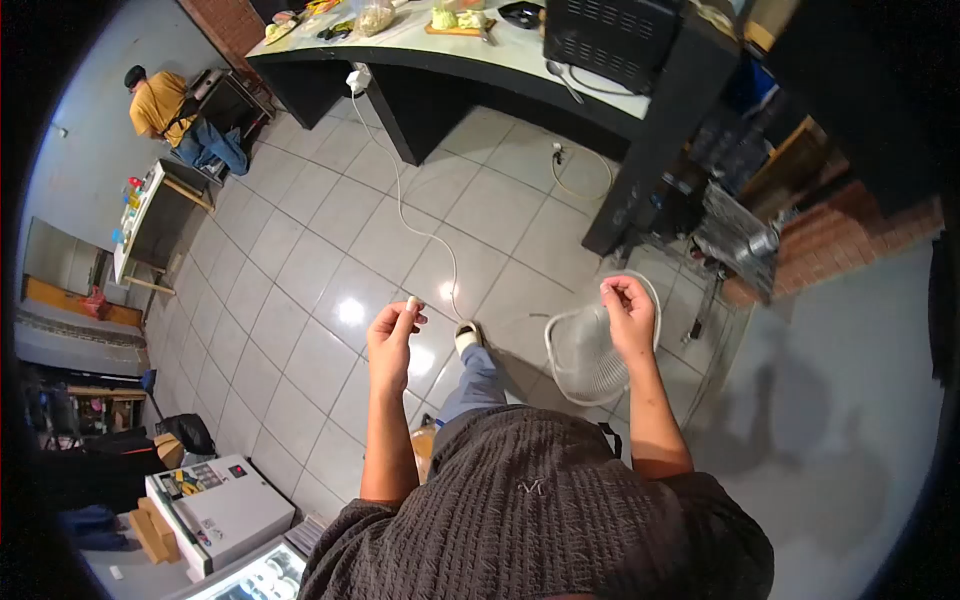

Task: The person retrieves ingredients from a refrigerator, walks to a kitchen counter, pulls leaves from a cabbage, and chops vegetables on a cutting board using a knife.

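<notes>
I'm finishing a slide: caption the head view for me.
Left hand and right hand raised apart above a tiled floor, a white cord running from the counter towards one foot.

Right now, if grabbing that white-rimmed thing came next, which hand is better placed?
Probably the right hand: it overlaps the white-rimmed thing in this view, though contact can't be told. The left hand is farther off, on the other side of the shoe.

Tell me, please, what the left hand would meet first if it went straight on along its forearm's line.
The left hand would probably meet the counter first. The white cable crosses that line in the picture but there seems to lie on the floor, below the hand; depth is hard to judge.
</notes>
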`<state>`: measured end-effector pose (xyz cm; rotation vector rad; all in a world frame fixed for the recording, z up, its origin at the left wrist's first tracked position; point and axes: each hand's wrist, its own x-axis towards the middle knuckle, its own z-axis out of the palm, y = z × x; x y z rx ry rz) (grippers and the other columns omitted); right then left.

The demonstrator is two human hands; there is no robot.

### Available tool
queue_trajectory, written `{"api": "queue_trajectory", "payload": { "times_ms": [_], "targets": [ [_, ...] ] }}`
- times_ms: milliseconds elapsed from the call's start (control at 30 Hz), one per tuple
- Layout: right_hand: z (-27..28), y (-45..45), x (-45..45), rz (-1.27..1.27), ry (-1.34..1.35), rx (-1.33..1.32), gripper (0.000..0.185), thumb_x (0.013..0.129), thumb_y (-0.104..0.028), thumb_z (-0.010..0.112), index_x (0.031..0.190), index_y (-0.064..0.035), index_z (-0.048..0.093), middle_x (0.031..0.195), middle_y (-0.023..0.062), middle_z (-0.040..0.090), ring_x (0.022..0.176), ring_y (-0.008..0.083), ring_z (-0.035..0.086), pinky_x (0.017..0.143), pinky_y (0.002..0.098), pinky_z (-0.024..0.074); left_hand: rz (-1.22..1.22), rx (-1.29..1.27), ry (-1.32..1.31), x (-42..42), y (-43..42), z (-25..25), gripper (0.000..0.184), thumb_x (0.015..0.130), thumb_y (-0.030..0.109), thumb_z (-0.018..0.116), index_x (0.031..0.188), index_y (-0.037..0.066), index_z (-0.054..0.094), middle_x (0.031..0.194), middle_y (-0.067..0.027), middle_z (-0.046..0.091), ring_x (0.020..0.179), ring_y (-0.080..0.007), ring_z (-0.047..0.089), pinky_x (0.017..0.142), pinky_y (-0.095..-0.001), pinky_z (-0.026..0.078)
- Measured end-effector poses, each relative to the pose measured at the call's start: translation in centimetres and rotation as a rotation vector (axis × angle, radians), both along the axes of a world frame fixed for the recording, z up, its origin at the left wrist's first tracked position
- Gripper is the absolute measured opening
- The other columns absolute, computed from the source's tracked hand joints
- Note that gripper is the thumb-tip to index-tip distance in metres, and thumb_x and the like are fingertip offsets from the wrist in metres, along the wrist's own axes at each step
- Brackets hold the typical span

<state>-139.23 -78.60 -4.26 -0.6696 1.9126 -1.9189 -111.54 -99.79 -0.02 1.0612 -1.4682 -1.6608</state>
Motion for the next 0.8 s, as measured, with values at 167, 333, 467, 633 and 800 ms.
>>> {"api": "queue_trajectory", "payload": {
  "times_ms": [167, 333, 467, 633, 800],
  "targets": [
    [0.8, -14.8, -3.2, 0.041, -0.064, 0.009, 0.008, 0.093, -0.007, 0.067, 0.099, -0.0015, 0.065, 0.086, -0.0022, 0.064, 0.077, 0.0031, 0.055, 0.069, 0.0195, 0.0439, -0.021, -0.023, -0.034, -4.4, -15.2, 0.7, 0.021, 0.096, 0.026, 0.066, 0.096, 0.005, 0.069, 0.083, 0.0002, 0.067, 0.079, -0.0072, 0.058, 0.072, -0.0246, 0.042],
    [3.7, -25.8, -6.5, 0.054, -0.061, -0.001, 0.011, 0.093, -0.007, 0.068, 0.102, -0.0016, 0.065, 0.092, -0.0014, 0.065, 0.08, 0.0036, 0.056, 0.071, 0.0202, 0.0454, -0.095, -0.026, -0.024, -11.1, -28.0, 2.6, 0.02, 0.095, 0.026, 0.067, 0.1, 0.006, 0.068, 0.084, 0.0018, 0.065, 0.08, -0.0069, 0.058, 0.073, -0.0241, 0.042],
    [2.0, -32.3, -11.2, -0.001, -0.049, 0.03, 0.011, 0.093, -0.007, 0.068, 0.102, -0.0017, 0.065, 0.091, -0.0016, 0.065, 0.079, 0.0039, 0.057, 0.071, 0.0201, 0.0455, -0.17, -0.046, -0.013, -17.2, -36.2, 1.9, 0.021, 0.096, 0.026, 0.067, 0.102, 0.006, 0.067, 0.084, 0.0016, 0.065, 0.081, -0.0076, 0.058, 0.074, -0.0252, 0.042],
    [0.8, -42.5, -20.4, 0.01, -0.035, 0.025, 0.011, 0.094, -0.007, 0.067, 0.102, -0.0017, 0.064, 0.092, -0.0016, 0.065, 0.079, 0.0036, 0.056, 0.071, 0.0195, 0.0455, -0.231, -0.06, -0.032, -26.2, -45.8, 0.2, 0.02, 0.097, 0.025, 0.065, 0.103, 0.006, 0.067, 0.085, 0.0013, 0.065, 0.081, -0.008, 0.059, 0.074, -0.0251, 0.042],
    [1.2, -54.4, -29.9, 0.001, -0.01, -0.055, 0.015, 0.093, -0.007, 0.068, 0.107, -0.0021, 0.062, 0.091, -0.0011, 0.064, 0.08, 0.0045, 0.056, 0.071, 0.0204, 0.0453, -0.258, -0.089, -0.081, -36.0, -55.2, 1.0, 0.019, 0.097, 0.022, 0.066, 0.103, 0.004, 0.066, 0.087, 0.0011, 0.065, 0.083, -0.0085, 0.059, 0.077, -0.0247, 0.045]
  ]
}}
